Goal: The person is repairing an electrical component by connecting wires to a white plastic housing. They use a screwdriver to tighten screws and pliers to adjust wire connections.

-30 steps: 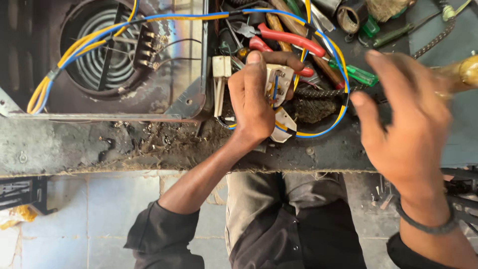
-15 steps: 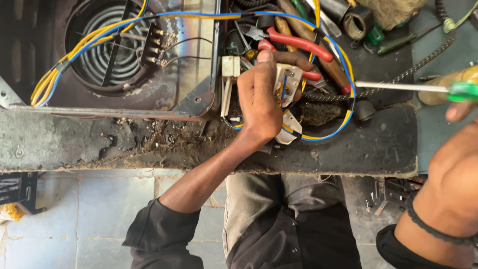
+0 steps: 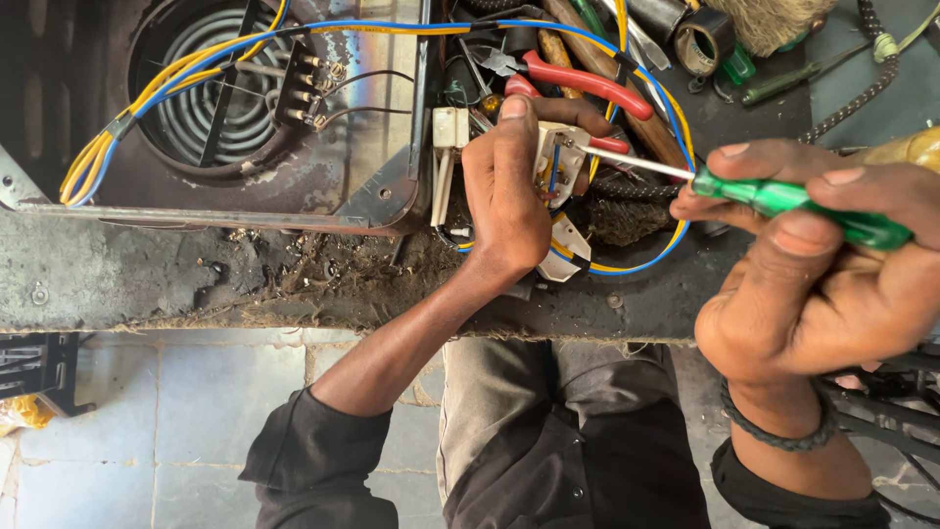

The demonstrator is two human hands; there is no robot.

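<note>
My left hand is clenched around a small white switch, holding it up above the cluttered right part of the surface, just right of the metal housing's corner. My right hand grasps a green-handled screwdriver; its grip is closed on the handle, thumb on top, fingers wrapped under.

Key relation: the switch lies to the left of my right hand and slightly farther from me. The screwdriver's long axis runs nearly level, right to left, rising a little toward the tip. The shaft bridges the gap, and its tip meets the switch's exposed face; whether it sits in a screw head I cannot tell. The left hand is the one at the switch; the right stays well back on the handle.

Room to move: tight. Red pliers lie just beyond the switch, and blue and yellow wires loop around it and pass under the shaft. A tape roll and other tools crowd the far right. The near edge of the surface lies below my wrists, with open floor beyond it; withdrawing to the right along the shaft's line looks unobstructed.
</note>
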